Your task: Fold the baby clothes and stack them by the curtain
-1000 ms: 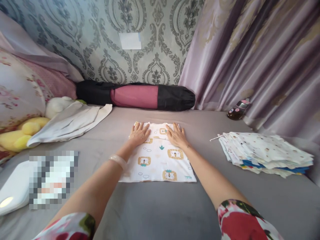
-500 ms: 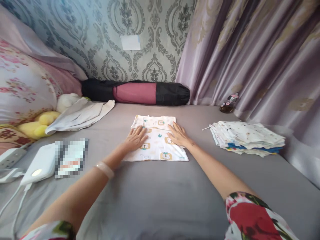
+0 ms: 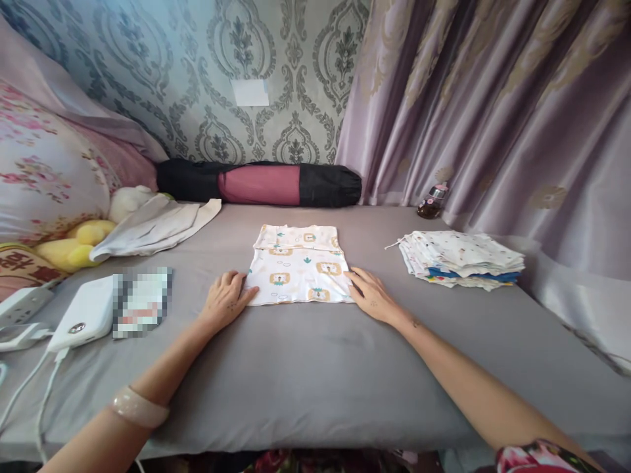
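Note:
A white garment point(image 3: 300, 266) with tan and teal prints lies flat on the grey bed sheet, a folded band across its far end. My left hand point(image 3: 227, 299) is at its near left corner, thumb over the cloth and the other fingers curled by the side edge. At the near right side, my right hand point(image 3: 372, 295) has its fingers bent around the edge. The undersides of both hands are hidden. A pale bangle point(image 3: 140, 406) circles my left forearm.
A stack of folded cloths point(image 3: 463, 259) lies to the right, with a small bottle point(image 3: 434, 200) behind. A black and maroon roll bag point(image 3: 259, 184) lines the wall. On the left are a pale cloth point(image 3: 158, 226), a yellow plush toy point(image 3: 73, 246), a white power bank point(image 3: 86, 312) with cables and a blurred-out object point(image 3: 142, 302).
Both hands have slid from the top of the garment toward me and outward, to its near side edges. The camera view has shifted slightly. The garment stays flat.

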### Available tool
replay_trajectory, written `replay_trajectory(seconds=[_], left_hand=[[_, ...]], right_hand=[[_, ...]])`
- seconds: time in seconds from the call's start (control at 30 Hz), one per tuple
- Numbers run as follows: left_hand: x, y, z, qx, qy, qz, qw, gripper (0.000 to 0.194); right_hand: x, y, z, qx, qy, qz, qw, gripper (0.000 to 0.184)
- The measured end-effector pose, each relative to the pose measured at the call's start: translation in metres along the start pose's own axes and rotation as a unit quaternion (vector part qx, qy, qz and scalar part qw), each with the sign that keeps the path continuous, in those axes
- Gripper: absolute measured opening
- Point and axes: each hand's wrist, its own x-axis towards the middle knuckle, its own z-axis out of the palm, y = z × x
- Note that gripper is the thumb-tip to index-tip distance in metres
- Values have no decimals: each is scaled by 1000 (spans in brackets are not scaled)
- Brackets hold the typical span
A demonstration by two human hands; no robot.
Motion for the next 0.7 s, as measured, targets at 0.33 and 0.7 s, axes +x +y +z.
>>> replay_trajectory(seconds=[0.33,0.7], left_hand=[[-6,24,-20,-56,-16,-118,991,30],[-19,27,-31,-243,-20,-65,968,47]], right_hand=[[-6,-40,-6,83,-2,174,981,39],[-14,-35,-8,96,-33,79,992,46]])
